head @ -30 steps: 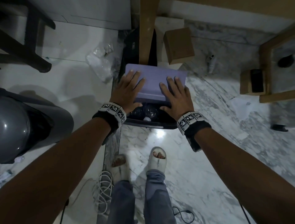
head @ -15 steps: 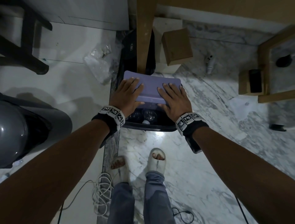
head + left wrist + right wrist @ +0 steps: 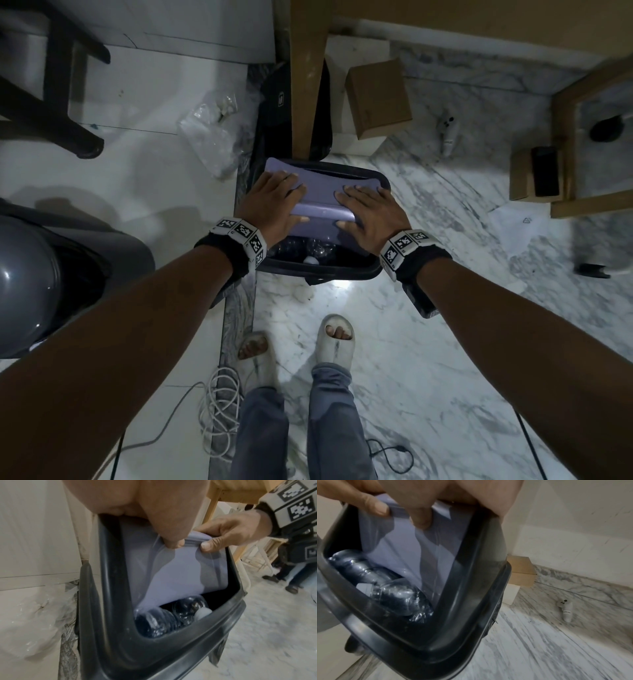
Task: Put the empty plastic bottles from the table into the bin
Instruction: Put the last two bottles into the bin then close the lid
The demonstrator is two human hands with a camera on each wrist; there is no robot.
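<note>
A dark bin (image 3: 318,272) stands on the marble floor in front of my feet. Its lavender lid (image 3: 318,192) lies tilted over the far part of the opening. My left hand (image 3: 274,202) and right hand (image 3: 370,212) lie side by side on the lid, fingers on top. In the left wrist view my left thumb (image 3: 173,539) hooks under the lid's (image 3: 171,574) near edge. In the right wrist view my right thumb (image 3: 419,516) does the same. Clear plastic bottles (image 3: 163,618) (image 3: 397,595) lie inside the bin, seen through the gap at the near side.
A wooden table leg (image 3: 305,85) rises right behind the bin, and a cardboard box (image 3: 376,99) sits to its right. A crumpled plastic bag (image 3: 212,137) lies to the left. A grey rounded container (image 3: 34,284) is at far left. White cable (image 3: 219,411) coils beside my sandals.
Both hands have brought the lavender lid down and slightly away from me onto the bin's opening. It now lies flatter inside the rim. The bin has stayed in place.
</note>
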